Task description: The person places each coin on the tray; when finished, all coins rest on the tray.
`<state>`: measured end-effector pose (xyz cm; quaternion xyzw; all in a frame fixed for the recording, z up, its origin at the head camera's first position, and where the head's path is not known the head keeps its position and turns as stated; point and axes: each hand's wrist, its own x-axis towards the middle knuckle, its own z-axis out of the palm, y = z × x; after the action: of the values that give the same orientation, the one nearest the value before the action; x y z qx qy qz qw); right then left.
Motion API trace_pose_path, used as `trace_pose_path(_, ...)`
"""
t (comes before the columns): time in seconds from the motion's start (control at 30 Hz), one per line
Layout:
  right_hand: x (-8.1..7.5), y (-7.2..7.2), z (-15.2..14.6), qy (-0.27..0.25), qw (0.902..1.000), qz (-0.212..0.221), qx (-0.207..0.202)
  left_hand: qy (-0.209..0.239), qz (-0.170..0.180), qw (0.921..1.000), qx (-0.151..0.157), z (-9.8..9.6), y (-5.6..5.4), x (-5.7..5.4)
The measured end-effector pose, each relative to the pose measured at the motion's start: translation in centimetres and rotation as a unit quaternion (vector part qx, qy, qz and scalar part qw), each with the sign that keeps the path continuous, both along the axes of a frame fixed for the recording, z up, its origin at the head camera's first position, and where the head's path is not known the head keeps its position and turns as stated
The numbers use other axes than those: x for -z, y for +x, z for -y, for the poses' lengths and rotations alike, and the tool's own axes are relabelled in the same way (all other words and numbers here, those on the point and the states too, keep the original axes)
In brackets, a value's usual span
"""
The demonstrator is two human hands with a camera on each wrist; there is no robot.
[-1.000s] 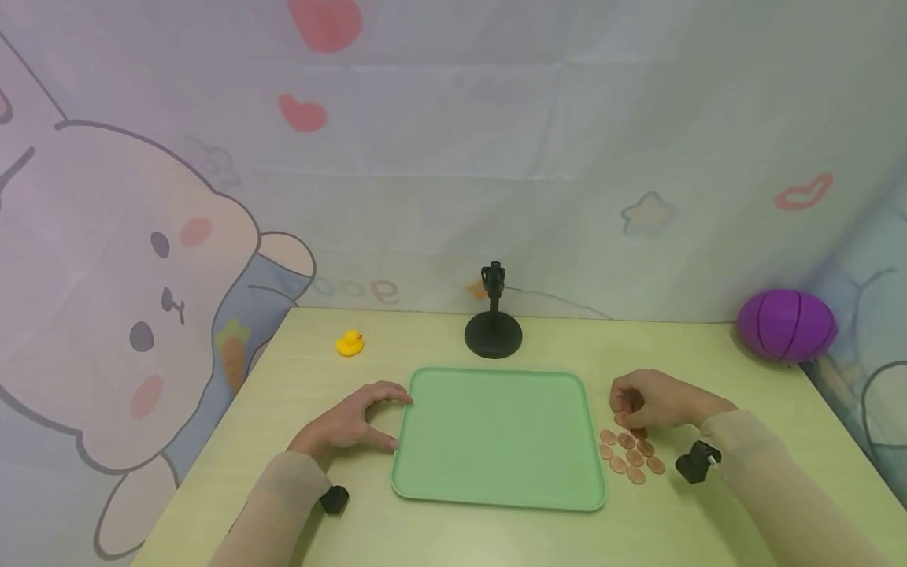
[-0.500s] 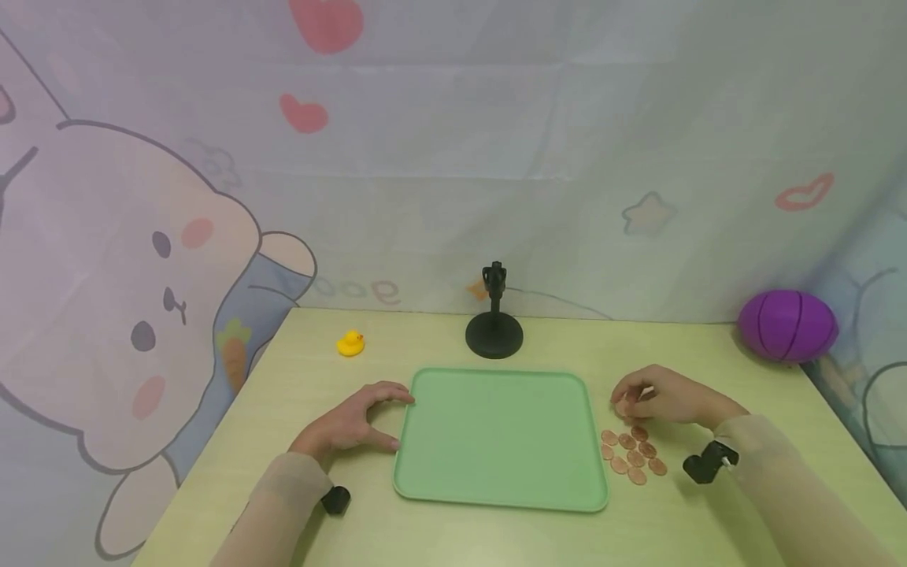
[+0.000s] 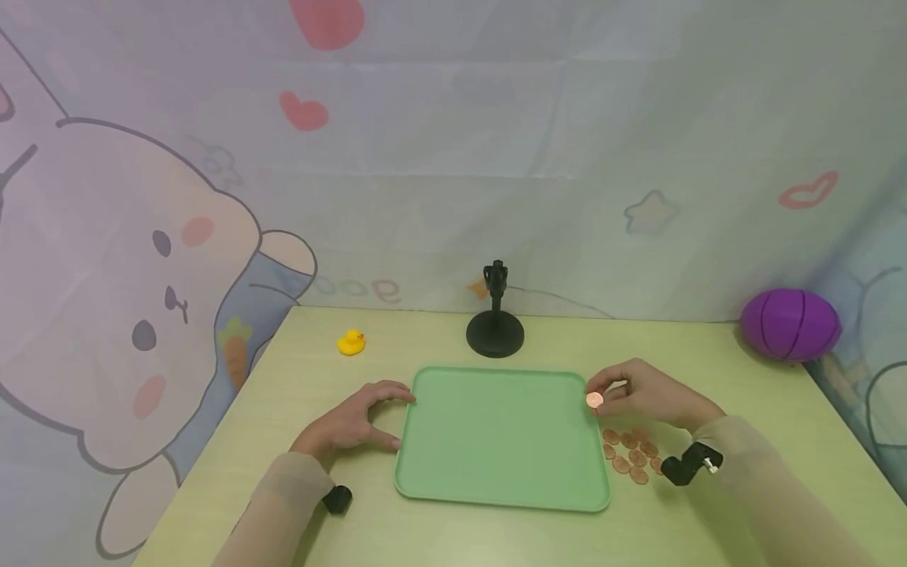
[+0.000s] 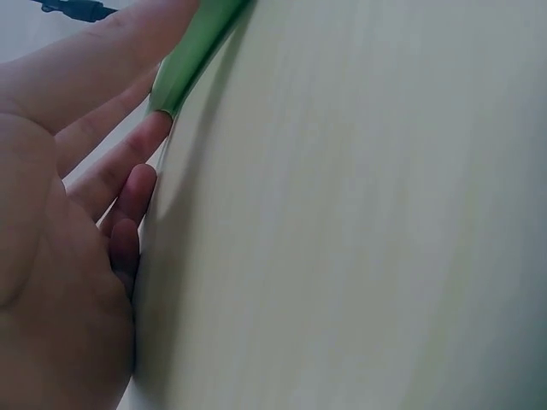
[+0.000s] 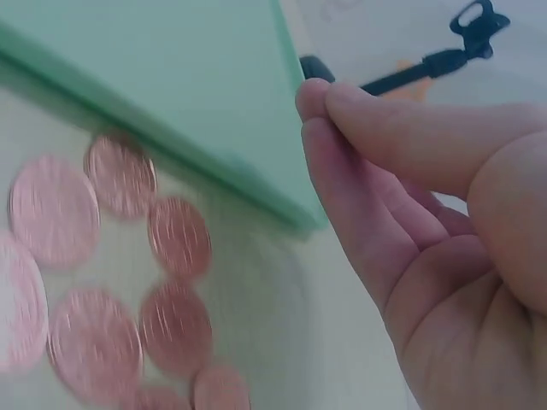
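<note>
My right hand (image 3: 648,392) pinches one copper coin (image 3: 594,401) between thumb and fingertips, over the right edge of a light green tray (image 3: 496,441). In the right wrist view the fingertips (image 5: 316,98) meet close above that tray's corner, and the held coin is hidden. Several more copper coins (image 3: 638,459) lie flat on the table just right of the tray, below this hand. My left hand (image 3: 347,417) rests at the tray's left side with thumb and fingers spread, their tips touching the rim. The left wrist view shows a finger (image 4: 154,132) against the green edge.
Behind the tray stands a black stand with a round base (image 3: 494,335). A yellow rubber duck (image 3: 350,343) sits at the back left of the table, and a purple ball (image 3: 790,324) at the back right. A printed cloth (image 3: 453,157) hangs behind.
My right hand has lifted a coin from beside the pile and carried it left to the tray's right edge. The left hand stays at the tray's left rim.
</note>
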<state>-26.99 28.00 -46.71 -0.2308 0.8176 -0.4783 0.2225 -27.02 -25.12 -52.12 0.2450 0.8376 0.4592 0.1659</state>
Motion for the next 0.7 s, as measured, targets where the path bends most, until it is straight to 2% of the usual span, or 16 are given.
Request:
trace_pose_path(0.3,0.3,-0.8,4.4,0.023,0.9986,-0.045,0.016,-0.004,-0.004,1.0000,-0.003,0.0,0.0,0.0)
trace_pose_path(0.53,0.9,-1.4,6.9,0.012,0.9970,-0.075,-0.014,-0.003,-0.009,0.9999,0.005,0.0,0.1,0.0)
trace_pose_path(0.7,1.1,-1.7,8.6,0.016,0.9947,-0.096,-0.034,-0.008,-0.004,0.9999,-0.005,0.1,0.2,-0.1)
